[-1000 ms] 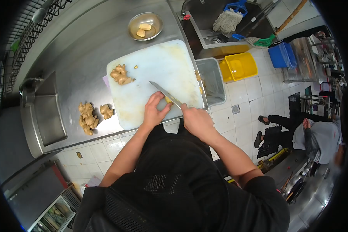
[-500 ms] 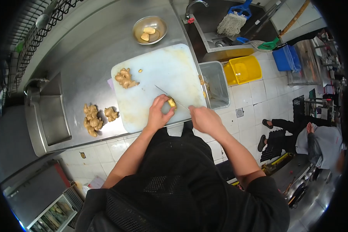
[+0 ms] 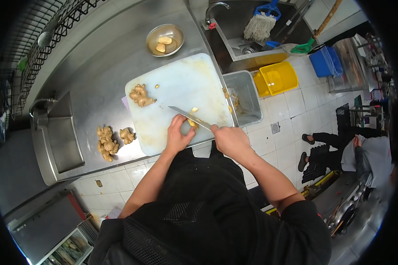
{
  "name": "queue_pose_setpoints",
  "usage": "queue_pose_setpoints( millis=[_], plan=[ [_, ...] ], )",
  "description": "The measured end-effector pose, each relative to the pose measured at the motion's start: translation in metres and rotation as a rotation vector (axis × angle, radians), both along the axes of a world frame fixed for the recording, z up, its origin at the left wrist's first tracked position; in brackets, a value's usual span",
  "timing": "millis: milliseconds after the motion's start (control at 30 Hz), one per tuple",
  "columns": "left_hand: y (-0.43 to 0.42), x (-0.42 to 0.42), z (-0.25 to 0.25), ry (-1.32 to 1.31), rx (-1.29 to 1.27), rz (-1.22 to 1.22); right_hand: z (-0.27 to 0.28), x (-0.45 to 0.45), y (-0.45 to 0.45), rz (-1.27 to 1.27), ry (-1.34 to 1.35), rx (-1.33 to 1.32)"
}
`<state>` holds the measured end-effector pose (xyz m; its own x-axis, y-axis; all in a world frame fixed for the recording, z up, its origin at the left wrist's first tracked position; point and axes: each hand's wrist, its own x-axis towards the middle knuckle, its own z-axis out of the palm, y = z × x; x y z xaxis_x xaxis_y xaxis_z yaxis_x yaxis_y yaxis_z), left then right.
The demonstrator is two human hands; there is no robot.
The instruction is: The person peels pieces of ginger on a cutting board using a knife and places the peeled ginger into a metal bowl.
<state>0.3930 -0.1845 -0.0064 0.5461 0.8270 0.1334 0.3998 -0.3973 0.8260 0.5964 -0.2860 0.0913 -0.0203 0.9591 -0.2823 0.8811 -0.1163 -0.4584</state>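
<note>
My right hand (image 3: 232,140) is closed around the handle of a kitchen knife (image 3: 180,110), whose blade slants up and left over the white cutting board (image 3: 185,75). Near the board's front edge, my left hand (image 3: 177,136) pinches a piece of ginger (image 3: 193,125) with yellow cut surfaces, partly hidden by the blade and fingers. A small cut-off ginger bit (image 3: 195,109) lies just beyond the blade. Unpeeled ginger root (image 3: 140,96) rests at the board's left side, with a tiny scrap (image 3: 157,86) close by.
A metal bowl (image 3: 177,32) with peeled ginger pieces stands behind the board. Larger ginger roots (image 3: 106,143) lie on the steel counter to the left. A grey bin (image 3: 247,84) holding scraps adjoins the board's right edge, beside a yellow bucket (image 3: 281,78). Another person (image 3: 362,157) is at far right.
The knife has come down across the ginger, its blade now showing broadside. A small cut bit now lies separate beyond the blade. My right hand has shifted slightly left and down.
</note>
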Motion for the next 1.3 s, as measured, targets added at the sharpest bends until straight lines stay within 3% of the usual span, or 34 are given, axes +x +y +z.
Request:
queue_pose_setpoints(
  millis=[200, 400, 600, 800, 1133, 1300],
  plan=[
    [-0.001, 0.002, 0.003, -0.046, 0.04, 0.003, -0.011, 0.001, 0.016, -0.002, 0.003, -0.019],
    [-0.001, 0.007, 0.002, -0.077, 0.02, 0.017, -0.023, 0.0, 0.025, -0.106, 0.175, -0.005],
    [-0.003, 0.015, 0.0, -0.067, 0.023, 0.047, 0.0, -0.016, -0.027, -0.029, -0.05, -0.036],
    [-0.005, 0.013, 0.004, -0.058, -0.025, 0.061, 0.016, -0.031, -0.055, -0.046, -0.102, -0.036],
    [-0.006, 0.013, -0.003, -0.09, -0.006, 0.081, -0.022, -0.039, -0.015, -0.114, -0.082, -0.018],
    [-0.006, 0.015, -0.001, -0.104, -0.022, 0.071, 0.005, -0.017, -0.023, -0.19, 0.13, -0.107]
  ],
)
